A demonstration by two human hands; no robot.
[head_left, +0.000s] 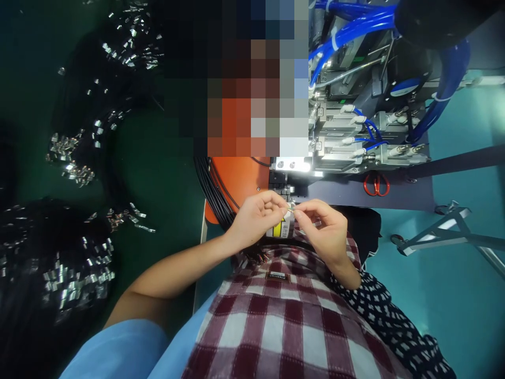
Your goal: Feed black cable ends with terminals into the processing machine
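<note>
My left hand and my right hand meet in front of the apron, thumbs and fingertips pinched close together. Between the fingertips shows the small pale end of some thin wires, too tiny to make out fully. Just below the hands is a white label with a yellow mark at the machine's front. A bundle of black cables curves down the orange plate and passes behind my left wrist. Reddish-brown wire ends stick out beneath that forearm, against the apron.
A machine with metal cylinders and blue air tubes stands at the upper right. Red-handled scissors lie on its dark base. To the left, heaps of black cables with shiny metal ends cover the dark green surface. A wheeled metal frame stands at right.
</note>
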